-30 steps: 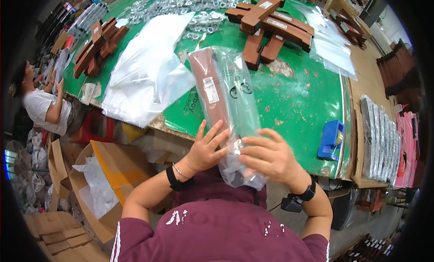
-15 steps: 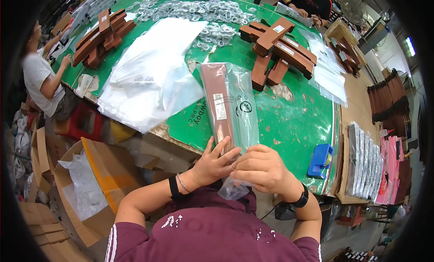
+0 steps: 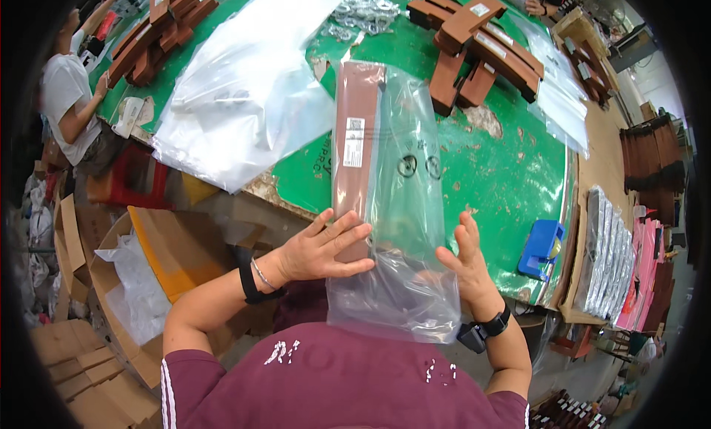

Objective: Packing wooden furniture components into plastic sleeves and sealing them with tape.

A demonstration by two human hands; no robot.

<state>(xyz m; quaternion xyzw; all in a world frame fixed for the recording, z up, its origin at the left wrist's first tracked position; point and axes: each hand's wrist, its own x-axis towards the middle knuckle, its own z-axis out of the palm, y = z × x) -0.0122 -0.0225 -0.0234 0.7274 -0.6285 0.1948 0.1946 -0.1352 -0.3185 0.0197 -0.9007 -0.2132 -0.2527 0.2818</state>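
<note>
Left of blue tape dispenser (image 3: 538, 248) — brown bar (image 3: 352, 185) in clear bag (image 3: 407, 214), long axis fore-aft. Nearer: left hand (image 3: 322, 250), fingers spread flat over near end, bar reaching ahead. Dispenser side — right hand (image 3: 468, 266), released, by bag.

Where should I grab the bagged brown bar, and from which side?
Probably pinch the brown bar across its long edges at the near end, from your side, where your left hand rests. It's long and narrow, with that end toward you; to its right the clear bag is loose film and would likely give.
</note>
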